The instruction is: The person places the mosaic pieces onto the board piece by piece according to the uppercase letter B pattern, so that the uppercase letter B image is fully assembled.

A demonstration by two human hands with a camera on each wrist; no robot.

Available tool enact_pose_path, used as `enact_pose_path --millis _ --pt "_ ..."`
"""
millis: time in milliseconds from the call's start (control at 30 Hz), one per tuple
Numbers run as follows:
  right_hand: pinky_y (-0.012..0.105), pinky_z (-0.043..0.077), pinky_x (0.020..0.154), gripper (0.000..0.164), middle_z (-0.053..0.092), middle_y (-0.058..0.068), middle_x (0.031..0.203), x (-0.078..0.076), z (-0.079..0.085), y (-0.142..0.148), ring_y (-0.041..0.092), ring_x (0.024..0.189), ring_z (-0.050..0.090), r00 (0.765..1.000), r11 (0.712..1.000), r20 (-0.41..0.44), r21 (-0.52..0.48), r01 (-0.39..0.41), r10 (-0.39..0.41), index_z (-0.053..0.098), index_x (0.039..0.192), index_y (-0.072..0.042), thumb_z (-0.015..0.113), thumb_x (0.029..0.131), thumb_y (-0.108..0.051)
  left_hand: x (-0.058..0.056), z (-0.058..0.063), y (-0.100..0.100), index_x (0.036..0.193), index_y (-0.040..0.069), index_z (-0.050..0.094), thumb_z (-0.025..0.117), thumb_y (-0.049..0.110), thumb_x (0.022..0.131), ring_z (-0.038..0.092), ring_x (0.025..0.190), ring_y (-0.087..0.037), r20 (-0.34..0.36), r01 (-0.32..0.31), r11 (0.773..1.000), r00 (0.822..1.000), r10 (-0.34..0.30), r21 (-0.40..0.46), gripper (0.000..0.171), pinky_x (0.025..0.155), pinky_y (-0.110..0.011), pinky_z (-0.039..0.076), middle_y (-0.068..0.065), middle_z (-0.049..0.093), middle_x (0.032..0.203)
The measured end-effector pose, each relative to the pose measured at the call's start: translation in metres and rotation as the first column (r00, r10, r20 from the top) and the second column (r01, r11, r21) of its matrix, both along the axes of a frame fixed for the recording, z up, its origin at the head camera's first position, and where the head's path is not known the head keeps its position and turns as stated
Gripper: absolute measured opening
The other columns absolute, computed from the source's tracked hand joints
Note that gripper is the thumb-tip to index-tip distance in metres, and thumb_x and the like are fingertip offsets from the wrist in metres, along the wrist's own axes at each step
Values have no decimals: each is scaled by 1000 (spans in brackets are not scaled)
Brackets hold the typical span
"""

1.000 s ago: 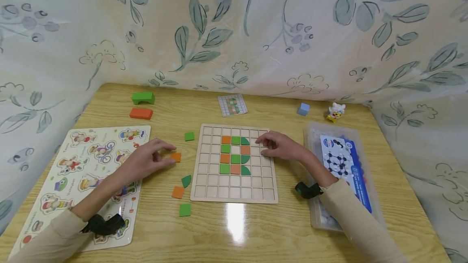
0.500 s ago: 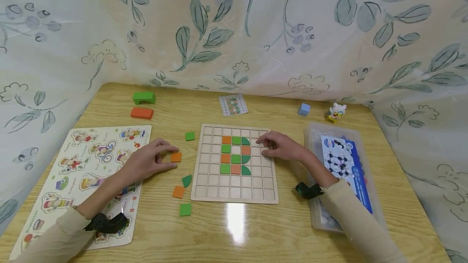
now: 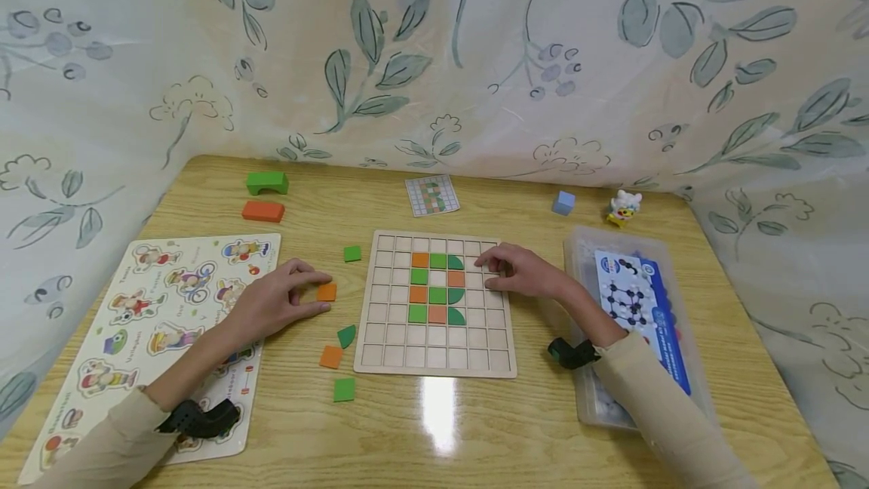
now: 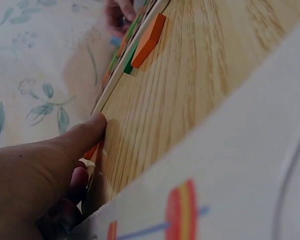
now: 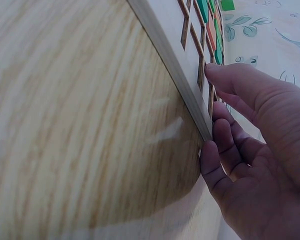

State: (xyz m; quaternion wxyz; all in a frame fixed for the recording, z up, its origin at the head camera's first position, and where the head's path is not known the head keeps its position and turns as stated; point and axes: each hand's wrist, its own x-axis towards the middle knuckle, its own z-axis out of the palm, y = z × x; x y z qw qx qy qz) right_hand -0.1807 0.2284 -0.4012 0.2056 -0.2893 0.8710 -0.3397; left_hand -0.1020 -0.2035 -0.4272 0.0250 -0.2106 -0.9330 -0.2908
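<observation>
My left hand [image 3: 274, 300] reaches over the table with thumb and forefinger spread on either side of a small orange square tile [image 3: 327, 292]; in the left wrist view the thumb hides most of that orange tile [image 4: 91, 151]. Near the right side of the wooden grid board [image 3: 394, 359], my right hand [image 3: 521, 270] has its fingers loosely bent. In the right wrist view, that hand's [image 5: 255, 135] thumb tip rests on the grid and other fingertips lie at its edge. Orange, green and quarter-round dark green tiles [image 3: 455, 296] fill several middle cells, around one bare cell.
Left of the board lie green squares [image 3: 344, 390], an orange square [image 3: 331, 357] and a dark green quarter-round tile [image 3: 347, 336]. A pattern card [image 3: 432, 195] sits behind. A picture puzzle board [image 3: 152, 368] is under the left arm, a plastic box [image 3: 591, 413] under the right.
My left hand has shifted slightly right, its fingertips now further past the sides of the orange tile. The right hand and the tiles on the board stay as they were.
</observation>
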Motion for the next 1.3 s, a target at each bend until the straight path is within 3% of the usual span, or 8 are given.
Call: enact_pose_path --millis 267,433,600,733,967,1100,1300 --pt "25 41 73 33 54 8 95 0 0 0 19 85 47 1000 1000 2 10 -7 7 63 121 -5 69 90 -12 0 -1 1 114 21 72 79 35 80 39 62 2 -2 -9 1000 1000 9 -16 38 51 -19 35 0 60 104" --pt "25 41 72 33 54 9 95 -1 -1 0 19 85 46 1000 1000 3 5 -3 3 63 121 -5 69 90 -12 0 0 1 110 24 72 76 35 83 40 63 0 32 -3 1000 999 3 9 29 52 -20 35 1 60 103" --pt "25 41 72 32 55 9 95 -2 -2 -1 18 84 46 1000 1000 5 -1 -6 6 63 121 -5 69 90 -12 3 4 5 109 19 72 75 27 85 44 66 -1 69 3 993 998 -11 118 25 57 -20 40 2 61 98" --pt "25 42 72 32 55 9 94 -2 -4 0 18 84 47 1000 1000 -2 -3 -9 9 63 121 -5 69 90 -11 13 13 23 110 17 72 76 21 84 46 68 1 56 80 981 994 -91 179 26 59 -20 43 3 62 97" --pt "25 41 72 32 55 9 95 -2 -5 2 19 84 47 1000 1000 1 -20 8 -8 63 120 -5 69 89 -11 26 32 69 111 23 71 73 34 85 39 62 5 99 207 977 972 -211 49 28 55 -16 36 12 57 100" --pt "25 41 73 32 55 9 95 -2 -5 2 19 85 47 1000 1000 3 -20 6 -6 64 120 -5 69 89 -11 26 32 90 110 22 71 71 36 87 39 62 5 94 263 965 961 -260 -18 27 56 -15 37 10 57 102" --pt "25 41 72 32 55 9 94 -2 -5 2 19 85 47 1000 1000 3 -20 -1 1 63 120 -5 69 89 -11 28 28 110 110 19 72 70 36 88 37 57 5 64 298 949 954 -292 -101 28 51 -15 32 7 57 100"
